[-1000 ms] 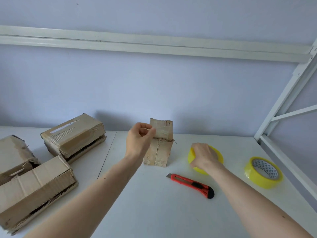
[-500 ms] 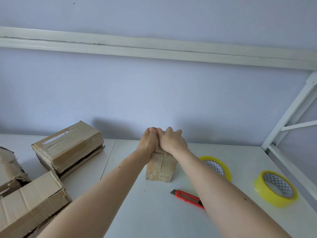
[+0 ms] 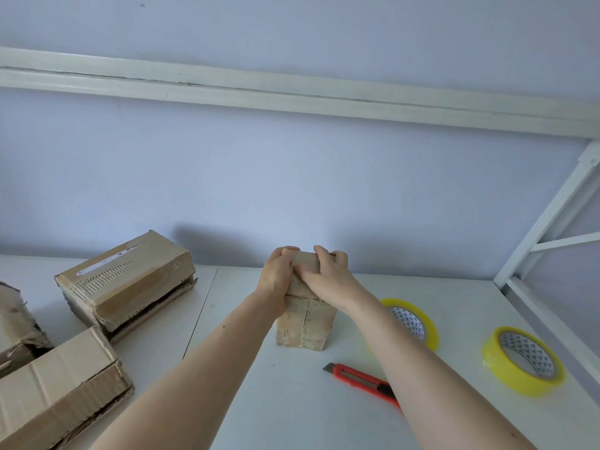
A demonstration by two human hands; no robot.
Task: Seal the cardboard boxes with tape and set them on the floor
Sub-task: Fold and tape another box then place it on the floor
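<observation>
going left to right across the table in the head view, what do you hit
Torn box at the left edge → front box → back box → left hand → right hand → utility knife → near tape roll → far-right tape roll

A small cardboard box (image 3: pixel 305 326) is stood upright on end on the white table (image 3: pixel 292 401), near the back wall. Its front face is worn, with a vertical seam down the middle and printed marks along the lower edge. Its top end is covered by both hands.

Three larger cardboard boxes are placed at the left of the table. The rear box (image 3: pixel 126 280) is laid flat and tilted, with a white label strip on top and a gaping side flap. The near box (image 3: pixel 58 391) is laid flat at the table's front edge. The far-left box (image 3: pixel 16 323), crumpled, is cut off by the frame edge.

Two rolls of yellow tape are laid flat at the right: one roll (image 3: pixel 418 319) partly hidden behind the right forearm, the other roll (image 3: pixel 524 360) further right.
</observation>
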